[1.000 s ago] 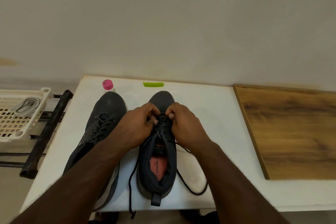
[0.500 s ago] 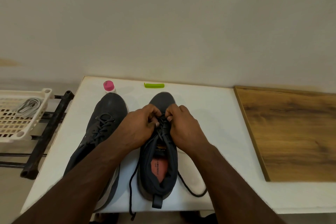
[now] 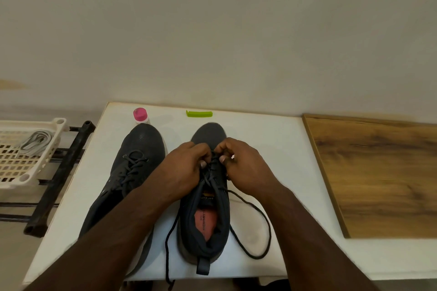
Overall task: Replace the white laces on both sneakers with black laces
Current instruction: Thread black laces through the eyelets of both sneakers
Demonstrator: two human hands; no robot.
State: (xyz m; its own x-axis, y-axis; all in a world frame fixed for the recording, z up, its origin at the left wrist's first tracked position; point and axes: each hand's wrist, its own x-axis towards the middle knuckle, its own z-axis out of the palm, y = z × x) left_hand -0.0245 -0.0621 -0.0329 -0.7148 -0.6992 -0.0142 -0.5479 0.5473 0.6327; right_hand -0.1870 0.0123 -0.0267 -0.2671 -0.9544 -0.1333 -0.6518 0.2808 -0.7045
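Note:
Two dark grey sneakers stand side by side on the white table [image 3: 272, 139], toes pointing away from me. The left sneaker [image 3: 132, 160] carries a black lace through its eyelets. Over the right sneaker [image 3: 208, 220] my left hand [image 3: 182, 170] and my right hand [image 3: 246, 168] pinch the black lace [image 3: 257, 217] at the upper eyelets. The lace's loose ends trail down both sides of the shoe; one hangs over the table's front edge. A bundle of white laces [image 3: 35, 140] lies in the cream basket [image 3: 28, 163] at the left.
A pink-capped white bottle [image 3: 141, 115] stands behind the left sneaker and a green clip [image 3: 199, 113] lies near the table's back edge. A wooden board [image 3: 380, 172] covers the right side. The basket rests on a black metal rack [image 3: 59, 177] left of the table.
Both hands stay at the right sneaker's eyelets with small finger movements. The right loop of lace has spread a little wider on the table.

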